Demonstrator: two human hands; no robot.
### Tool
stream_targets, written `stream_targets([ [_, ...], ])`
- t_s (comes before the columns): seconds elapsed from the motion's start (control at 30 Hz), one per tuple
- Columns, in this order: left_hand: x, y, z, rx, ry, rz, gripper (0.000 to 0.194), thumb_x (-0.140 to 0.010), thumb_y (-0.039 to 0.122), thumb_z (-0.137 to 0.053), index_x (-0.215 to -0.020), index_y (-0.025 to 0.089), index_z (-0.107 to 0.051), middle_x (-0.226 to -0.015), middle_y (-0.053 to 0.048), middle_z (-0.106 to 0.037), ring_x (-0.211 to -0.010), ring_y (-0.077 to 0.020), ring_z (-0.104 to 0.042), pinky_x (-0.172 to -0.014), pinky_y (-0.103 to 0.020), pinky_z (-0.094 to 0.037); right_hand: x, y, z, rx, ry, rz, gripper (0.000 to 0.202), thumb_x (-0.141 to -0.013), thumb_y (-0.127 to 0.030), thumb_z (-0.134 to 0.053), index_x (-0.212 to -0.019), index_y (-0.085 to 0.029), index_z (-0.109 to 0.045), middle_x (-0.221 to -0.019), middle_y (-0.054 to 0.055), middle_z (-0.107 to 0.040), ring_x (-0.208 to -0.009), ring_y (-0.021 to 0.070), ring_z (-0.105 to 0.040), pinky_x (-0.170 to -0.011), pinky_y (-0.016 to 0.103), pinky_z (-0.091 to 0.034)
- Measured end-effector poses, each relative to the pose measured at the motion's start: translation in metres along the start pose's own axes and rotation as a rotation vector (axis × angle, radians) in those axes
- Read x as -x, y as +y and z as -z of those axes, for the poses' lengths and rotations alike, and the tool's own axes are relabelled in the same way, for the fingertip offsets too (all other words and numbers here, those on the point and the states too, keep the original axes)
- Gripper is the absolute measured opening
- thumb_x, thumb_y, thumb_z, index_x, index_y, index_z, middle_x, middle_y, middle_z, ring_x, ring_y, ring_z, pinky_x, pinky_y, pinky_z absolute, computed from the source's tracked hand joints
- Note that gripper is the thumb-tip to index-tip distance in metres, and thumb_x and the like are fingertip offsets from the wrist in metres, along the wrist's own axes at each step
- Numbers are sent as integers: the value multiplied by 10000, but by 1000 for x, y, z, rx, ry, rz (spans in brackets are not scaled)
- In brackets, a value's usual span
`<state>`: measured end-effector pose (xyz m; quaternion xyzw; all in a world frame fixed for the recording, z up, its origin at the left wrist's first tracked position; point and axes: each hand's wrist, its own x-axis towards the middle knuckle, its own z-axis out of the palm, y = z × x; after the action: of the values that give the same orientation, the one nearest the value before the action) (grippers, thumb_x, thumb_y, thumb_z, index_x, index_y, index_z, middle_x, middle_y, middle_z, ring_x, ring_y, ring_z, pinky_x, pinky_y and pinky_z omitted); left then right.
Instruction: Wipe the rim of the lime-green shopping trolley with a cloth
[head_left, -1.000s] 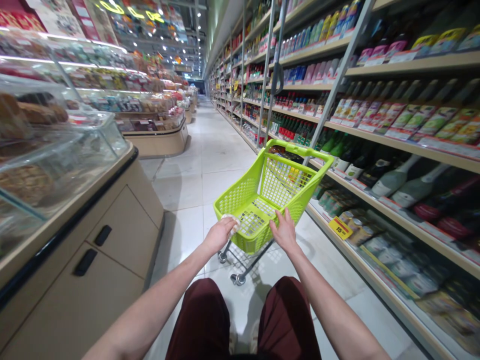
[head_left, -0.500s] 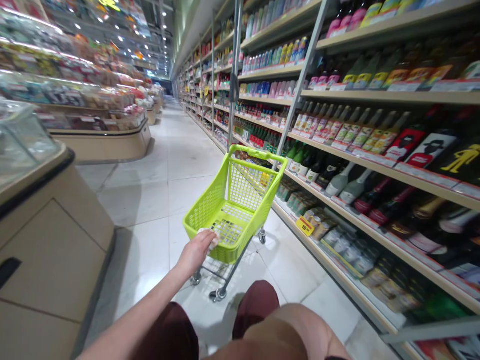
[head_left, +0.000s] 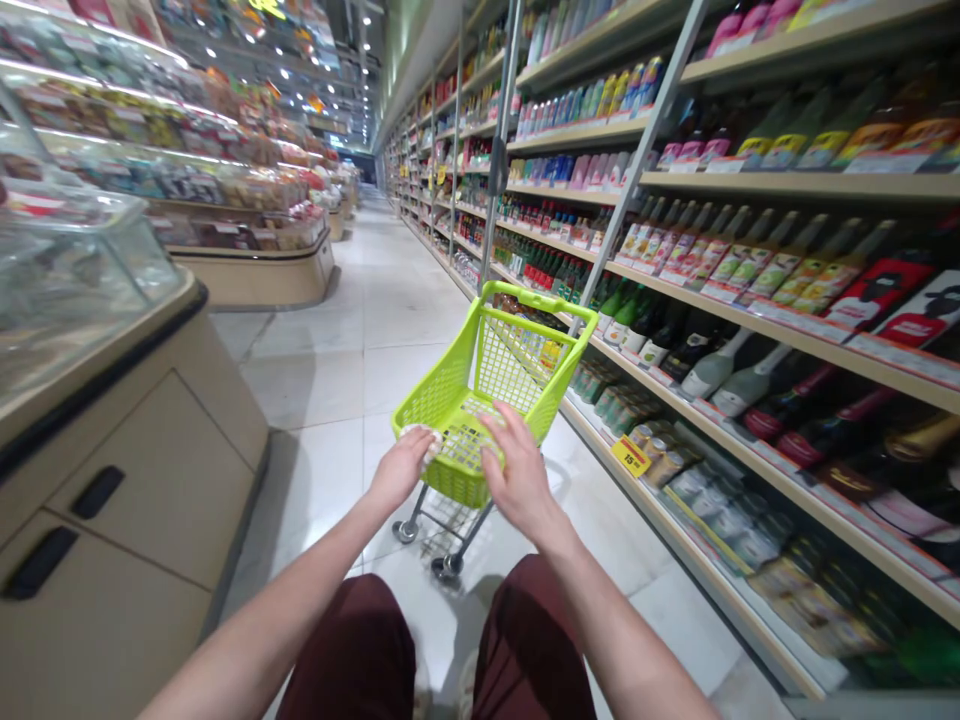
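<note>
A small lime-green shopping cart [head_left: 442, 395] stands on the floor in front of my knees, its handle frame at the far end. My left hand [head_left: 405, 465] is closed over a white cloth or wipe [head_left: 429, 440], pressed against the near left rim of the basket. My right hand [head_left: 517, 470] is at the near right corner of the cart, fingers apart and nothing in them. Whether its fingertips touch the rim I cannot tell. The basket's slotted floor shows between the two hands.
Shelves of bottles [head_left: 787, 265] and cans run along the right, with a yellow price tag [head_left: 631, 456] low down. At the left stands a beige counter [head_left: 165, 450] with a glass top. Beyond it is a rounded display [head_left: 247, 275] of packaged goods. A tiled aisle [head_left: 367, 250] leads away.
My right hand has come up from near my lap to the cart's near right side, its fingers spreading. My left hand stays at the rim with the cloth. The view has swung slightly left.
</note>
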<state>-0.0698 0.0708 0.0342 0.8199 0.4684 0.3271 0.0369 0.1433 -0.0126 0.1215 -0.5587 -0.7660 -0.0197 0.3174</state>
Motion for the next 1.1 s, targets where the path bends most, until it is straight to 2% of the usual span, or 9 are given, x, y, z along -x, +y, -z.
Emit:
stream_targets([
  [0.17,9,42,-23,0,-68,-223,319,-816,116,-390,-1097,143,-539,-1175,-102,-551,-1162,-185,-439,-972,-395,-385,-19,45,-45,-30,79,-456,538,-777,-271,-455,-1269,-76,-363,-1365,213,-246,-1267,335,-227,-958,502,-303],
  [0.27,6,41,-21,-6,-123,-309,331,-807,107,-412,-1112,155,-529,-1181,-89,-550,-1171,-181,-429,-968,-385,-393,-18,60,-71,-128,40,-547,610,-759,-278,-450,-1311,-73,-290,-1360,188,-276,-1274,288,-234,-976,415,-314],
  [0.5,-8,-24,10,-131,-42,16,308,-802,147,-425,-1079,127,-558,-1170,-129,-549,-1148,-217,-450,-996,-421,-356,-15,68,-92,-170,56,-502,628,-756,-238,-396,-1334,-51,-234,-1369,154,-281,-1291,254,-202,-1007,366,-285],
  [0.57,-8,-20,4,-109,-32,14,310,-806,141,-413,-1079,131,-558,-1171,-124,-548,-1160,-212,-439,-1005,-419,-348,-17,71,-95,-160,54,-496,614,-767,-235,-380,-1332,-44,-236,-1370,160,-279,-1290,252,-208,-1003,375,-290],
  [0.73,-5,32,-26,-25,-44,-159,317,-816,122,-398,-1099,144,-539,-1182,-112,-544,-1187,-202,-412,-991,-432,-362,-24,81,-96,-142,46,-448,601,-779,-208,-360,-1344,-62,-219,-1360,155,-305,-1279,244,-239,-992,394,-300],
  [0.8,-4,43,-30,-20,-73,-225,320,-817,121,-403,-1111,133,-528,-1192,-120,-536,-1201,-209,-394,-984,-435,-366,-25,81,-89,-62,10,-443,567,-798,-204,-345,-1337,-62,-242,-1358,168,-304,-1278,256,-238,-988,425,-288],
  [0.9,-4,33,-23,-43,-99,-219,339,-812,100,-397,-1126,138,-519,-1212,-115,-522,-1213,-207,-379,-997,-437,-348,-20,70,-76,137,-32,-394,499,-821,-214,-353,-1303,-91,-323,-1391,173,-232,-1294,286,-173,-983,509,-227],
  [0.97,-5,18,-16,-73,-84,-140,350,-807,95,-393,-1131,142,-516,-1220,-118,-514,-1218,-207,-373,-1005,-438,-337,-11,56,-70,219,-71,-257,449,-827,-220,-375,-1265,-128,-387,-1405,140,-217,-1304,279,-133,-995,537,-163],
  [1.1,-6,13,-15,-91,-68,-76,353,-798,96,-397,-1129,127,-517,-1219,-132,-510,-1216,-211,-374,-1017,-438,-321,8,27,-74,202,-189,15,402,-838,-234,-387,-1230,-161,-436,-1360,92,-339,-1296,233,-182,-1025,526,-74],
])
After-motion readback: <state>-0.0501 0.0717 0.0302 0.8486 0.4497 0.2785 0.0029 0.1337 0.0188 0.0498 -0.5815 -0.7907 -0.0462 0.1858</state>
